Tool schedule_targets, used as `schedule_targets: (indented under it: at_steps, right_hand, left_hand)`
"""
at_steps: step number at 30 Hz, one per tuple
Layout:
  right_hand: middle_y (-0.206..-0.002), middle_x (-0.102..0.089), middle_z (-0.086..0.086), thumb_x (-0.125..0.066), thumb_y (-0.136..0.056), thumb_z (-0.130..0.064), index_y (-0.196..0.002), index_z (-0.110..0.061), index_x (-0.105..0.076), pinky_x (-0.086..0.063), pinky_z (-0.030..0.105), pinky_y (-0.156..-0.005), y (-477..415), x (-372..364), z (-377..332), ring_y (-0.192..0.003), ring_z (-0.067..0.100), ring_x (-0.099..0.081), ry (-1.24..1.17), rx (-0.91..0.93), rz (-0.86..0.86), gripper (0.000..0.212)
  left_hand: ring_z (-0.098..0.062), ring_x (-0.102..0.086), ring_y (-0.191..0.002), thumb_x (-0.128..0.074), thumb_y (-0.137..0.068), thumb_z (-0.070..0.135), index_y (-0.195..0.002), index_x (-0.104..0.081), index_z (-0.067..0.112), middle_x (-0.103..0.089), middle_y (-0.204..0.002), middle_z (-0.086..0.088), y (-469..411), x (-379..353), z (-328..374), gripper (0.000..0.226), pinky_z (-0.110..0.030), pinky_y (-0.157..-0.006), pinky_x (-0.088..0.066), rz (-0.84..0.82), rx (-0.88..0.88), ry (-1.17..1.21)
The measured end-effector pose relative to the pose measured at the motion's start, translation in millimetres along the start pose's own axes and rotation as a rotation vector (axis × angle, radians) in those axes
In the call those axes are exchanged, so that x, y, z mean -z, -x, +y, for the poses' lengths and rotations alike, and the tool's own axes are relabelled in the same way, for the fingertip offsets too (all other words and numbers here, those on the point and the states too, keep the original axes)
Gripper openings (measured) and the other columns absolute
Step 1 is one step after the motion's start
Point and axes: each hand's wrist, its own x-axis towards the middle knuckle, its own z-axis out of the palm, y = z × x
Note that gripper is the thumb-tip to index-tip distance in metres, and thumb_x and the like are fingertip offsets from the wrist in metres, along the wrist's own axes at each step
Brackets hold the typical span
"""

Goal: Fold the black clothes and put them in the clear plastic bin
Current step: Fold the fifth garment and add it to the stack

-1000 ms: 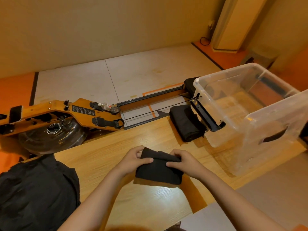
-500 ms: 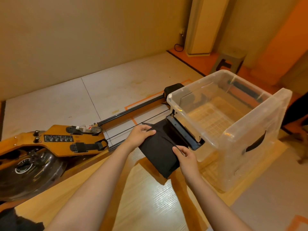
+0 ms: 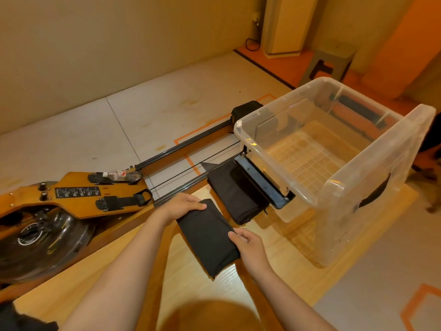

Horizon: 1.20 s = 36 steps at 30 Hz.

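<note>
Bin latch (image 3: 261, 185) partly covers far folded cloth (image 3: 235, 194).

We take this for a home gym or a small fitness room. A wooden rowing machine (image 3: 78, 197) lies along the floor, with its round water tank (image 3: 43, 240), black foot straps (image 3: 124, 200), a long rail (image 3: 186, 144) and a black seat (image 3: 245, 108) at the far end. A plastic bottle (image 3: 121, 175) rests on its footboard. Orange tape (image 3: 191, 161) marks out boxes on the pale floor, and orange panels (image 3: 393, 44) cover the right-hand side. We also see plain beige walls, a grey stool (image 3: 331, 60) in the corner and a light wooden table (image 3: 191, 295) close to us
</note>
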Motion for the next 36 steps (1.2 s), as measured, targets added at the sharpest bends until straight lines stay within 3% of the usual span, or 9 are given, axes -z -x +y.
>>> schedule_targets:
  at_steps: [3, 7, 10, 13, 18, 22, 29, 32, 36]
  right_hand:
    - [-0.116, -0.066, 0.002, -0.057, -0.096, -0.018, -0.117, -0.011, -0.063, -0.053, 0.017, -0.078, -7.0, -8.9, -3.4, -0.111, 0.016, -0.061, 0.049, -0.032, 0.008, 0.023]
    - [-0.137, -0.052, 0.005, -0.055, -0.098, -0.017, -0.142, -0.008, -0.042, -0.037, 0.020, -0.097, -7.9, -12.2, -4.2, -0.130, 0.019, -0.047, 0.198, -0.021, 0.138, 0.047]
    - [-0.135, -0.046, -0.001, -0.053, -0.098, -0.016, -0.138, -0.015, -0.046, -0.035, 0.020, -0.105, 6.2, -7.1, 8.6, -0.126, 0.007, -0.040, 0.424, 0.193, 0.235, 0.040]
    - [-0.141, -0.039, -0.005, -0.048, -0.098, -0.019, -0.138, -0.019, -0.047, -0.026, 0.021, -0.110, 18.6, -10.1, 29.2, -0.130, 0.001, -0.027, 0.763, 0.439, 0.179, 0.040]
    - [-0.141, -0.052, -0.002, -0.041, -0.087, -0.023, -0.134, -0.015, -0.057, -0.017, 0.034, -0.115, 4.4, -28.7, 39.0, -0.137, 0.016, -0.032, 1.346, 0.791, -0.188, 0.050]
    - [-0.150, -0.042, 0.006, -0.036, -0.087, -0.030, -0.143, -0.013, -0.044, -0.018, 0.041, -0.117, -20.2, -19.6, 42.0, -0.143, 0.024, -0.030, 1.493, 0.623, -0.125, 0.059]
    - [-0.149, -0.043, 0.007, -0.030, -0.090, -0.039, -0.141, -0.012, -0.048, -0.045, 0.041, -0.099, -41.3, -21.9, 31.1, -0.127, 0.025, -0.053, 1.483, 0.457, -0.106, 0.060]
    - [-0.152, -0.037, 0.008, -0.044, -0.092, -0.035, -0.143, -0.010, -0.043, -0.050, 0.042, -0.098, -43.7, -26.7, 29.5, -0.138, 0.023, -0.040, 1.486, 0.536, -0.058, 0.057]
    - [-0.155, -0.032, 0.012, -0.067, -0.080, -0.023, -0.146, -0.006, -0.031, -0.029, 0.042, -0.115, -37.1, -33.4, 32.6, -0.147, 0.022, -0.006, 1.454, 0.550, 0.042, 0.078]
  left_hand:
    - [-0.022, -0.060, -0.108, -0.068, -0.089, 0.032, -0.102, -0.072, 0.018, -0.066, -0.115, -0.003, -14.8, -1.8, -7.0, 0.020, -0.044, -0.100, -0.048, 0.128, -0.001, -0.009]
    - [-0.024, -0.050, -0.124, -0.066, -0.091, 0.030, -0.130, -0.055, 0.019, -0.057, -0.130, -0.005, -19.5, -18.4, -12.7, 0.042, -0.043, -0.105, -0.042, 0.458, -0.086, -0.135]
    - [-0.022, -0.039, -0.134, -0.060, -0.094, 0.030, -0.141, -0.045, 0.020, -0.048, -0.142, -0.002, -1.8, -41.7, -26.0, 0.050, -0.041, -0.113, -0.031, 0.700, -0.201, -0.393]
    - [-0.019, -0.029, -0.140, -0.054, -0.097, 0.025, -0.143, -0.042, 0.019, -0.039, -0.149, 0.000, 27.5, -86.5, -44.0, 0.047, -0.037, -0.117, -0.021, 0.798, -0.274, -0.426]
    - [-0.014, -0.005, -0.149, -0.046, -0.100, 0.016, -0.152, -0.024, 0.020, -0.011, -0.162, 0.003, 43.5, -136.1, -75.8, 0.057, -0.031, -0.121, -0.004, 0.723, -0.140, -0.405]
    - [-0.007, 0.013, -0.146, -0.013, -0.098, 0.045, -0.154, -0.010, 0.022, 0.005, -0.162, 0.005, 38.7, -128.1, -81.3, 0.061, -0.029, -0.118, 0.007, 0.630, -0.151, -0.499]
    - [-0.009, 0.023, -0.144, -0.022, -0.105, 0.037, -0.154, 0.002, 0.023, 0.016, -0.160, 0.006, 21.3, -105.9, -66.9, 0.056, -0.033, -0.118, 0.013, 0.569, -0.113, -0.638]
    - [-0.010, 0.028, -0.142, 0.000, -0.098, 0.046, -0.153, 0.009, 0.022, 0.022, -0.158, 0.005, 20.0, -113.1, -68.0, 0.060, -0.033, -0.116, 0.016, 0.570, -0.062, -0.635]
    - [-0.013, 0.031, -0.141, 0.022, -0.078, 0.049, -0.146, 0.021, 0.021, 0.030, -0.154, 0.003, 19.4, -127.2, -64.8, 0.073, -0.033, -0.114, 0.019, 0.586, -0.008, -0.596]
